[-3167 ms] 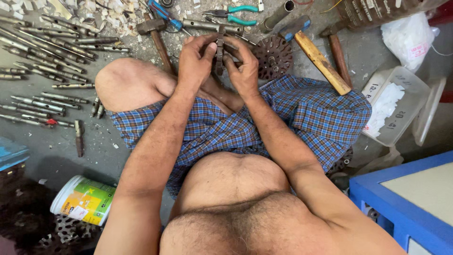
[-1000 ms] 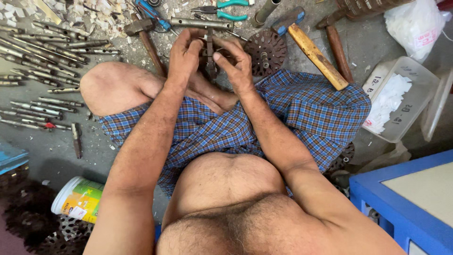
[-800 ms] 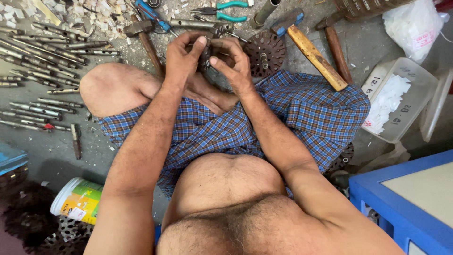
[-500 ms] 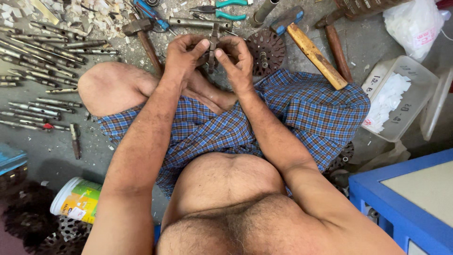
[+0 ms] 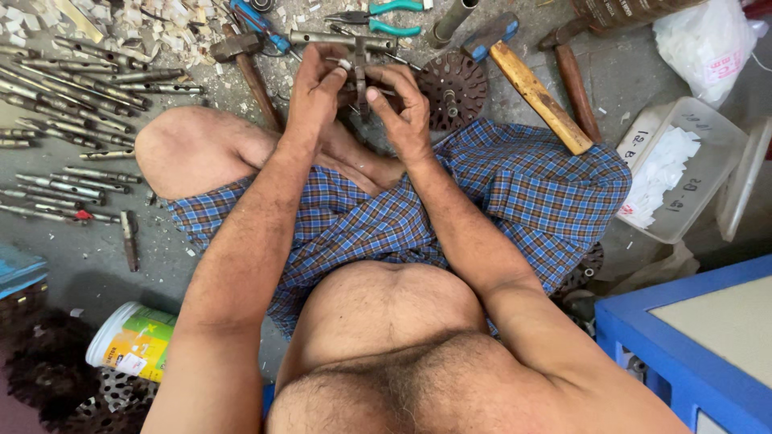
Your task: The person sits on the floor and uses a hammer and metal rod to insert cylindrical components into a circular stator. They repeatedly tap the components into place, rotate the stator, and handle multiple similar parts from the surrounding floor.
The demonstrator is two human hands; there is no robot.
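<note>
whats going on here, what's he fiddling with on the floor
A person sits cross-legged on a concrete floor, working a small metal part held up between both hands. The left hand pinches it from one side and the right hand steadies the other. Around them lie rows of metal shafts, two hammers, teal-handled pliers, a round slotted rotor disc and a clear plastic tub of white scraps.

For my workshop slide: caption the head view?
Both hands, left hand and right hand, grip a small metal part above scattered tools.
</note>
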